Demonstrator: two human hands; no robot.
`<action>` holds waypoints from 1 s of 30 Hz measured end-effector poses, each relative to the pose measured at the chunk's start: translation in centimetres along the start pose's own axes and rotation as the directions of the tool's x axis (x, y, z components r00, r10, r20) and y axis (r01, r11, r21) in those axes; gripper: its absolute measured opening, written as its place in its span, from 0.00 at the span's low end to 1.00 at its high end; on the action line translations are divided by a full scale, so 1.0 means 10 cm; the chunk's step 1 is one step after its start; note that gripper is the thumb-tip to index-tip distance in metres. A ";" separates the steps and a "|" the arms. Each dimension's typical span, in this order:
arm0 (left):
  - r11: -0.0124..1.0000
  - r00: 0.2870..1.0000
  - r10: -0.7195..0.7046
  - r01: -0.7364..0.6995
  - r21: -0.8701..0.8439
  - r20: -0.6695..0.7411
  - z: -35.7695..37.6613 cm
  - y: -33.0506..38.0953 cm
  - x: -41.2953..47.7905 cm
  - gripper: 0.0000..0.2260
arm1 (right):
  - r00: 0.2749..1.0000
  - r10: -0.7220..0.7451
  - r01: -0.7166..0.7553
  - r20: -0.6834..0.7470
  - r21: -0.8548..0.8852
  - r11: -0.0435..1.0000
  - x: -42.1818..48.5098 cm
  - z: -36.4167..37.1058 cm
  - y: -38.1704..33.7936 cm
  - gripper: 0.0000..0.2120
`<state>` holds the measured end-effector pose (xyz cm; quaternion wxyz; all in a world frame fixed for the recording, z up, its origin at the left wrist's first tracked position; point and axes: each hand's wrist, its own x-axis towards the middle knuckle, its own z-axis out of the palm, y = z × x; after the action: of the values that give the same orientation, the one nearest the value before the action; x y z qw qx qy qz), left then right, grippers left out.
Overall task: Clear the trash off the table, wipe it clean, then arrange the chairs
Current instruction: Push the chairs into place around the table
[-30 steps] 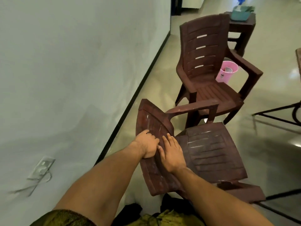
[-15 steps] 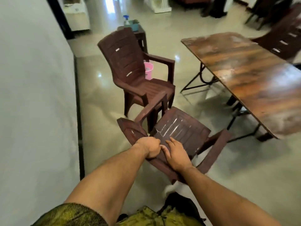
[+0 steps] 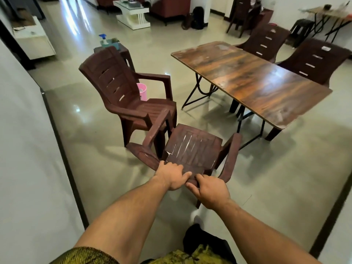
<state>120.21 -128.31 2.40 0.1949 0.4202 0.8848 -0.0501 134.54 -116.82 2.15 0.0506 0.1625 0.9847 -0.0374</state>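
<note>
Beneath both palms, backrest of brown chair (image 3: pixel 192 147), left hand (image 3: pixel 171 176) and right hand (image 3: pixel 211 191) gripping it, seemingly tilted

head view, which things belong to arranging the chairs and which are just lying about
In the job:
dark brown plastic armchair in the grip of left hand and right hand; second brown plastic armchair beside it; long wooden table on metal legs; two brown chairs beyond it.

Just lying about:
pink plastic bucket; blue-capped spray bottle; white low table; black backpack.
</note>
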 end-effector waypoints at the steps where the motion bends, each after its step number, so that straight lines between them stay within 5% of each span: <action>1: 1.000 1.000 0.007 -0.007 0.012 0.002 0.00 -0.01 -0.02 0.30 | 1.000 0.002 -0.002 -0.016 -0.002 1.000 -0.02 0.02 -0.02 0.32; 10: 0.998 0.999 0.034 -0.036 0.049 0.039 -0.05 -0.08 0.05 0.32 | 0.985 0.132 -0.127 -0.114 0.045 0.991 -0.15 0.09 -0.25 0.32; 18: 0.975 0.980 0.196 -0.190 0.119 -0.040 -0.33 0.10 0.39 0.28 | 0.930 0.341 -0.327 -0.139 0.115 0.938 0.03 0.05 -0.04 0.30; 30: 0.986 0.989 0.124 -0.113 0.121 -0.083 -0.56 -0.20 1.18 0.27 | 0.954 0.245 -0.230 -0.171 0.099 0.968 1.05 -0.05 0.24 0.31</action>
<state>110.28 -119.63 2.80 0.1324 0.4845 0.8618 -0.0708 125.37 -111.21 1.37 -0.0420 0.2843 0.9563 -0.0544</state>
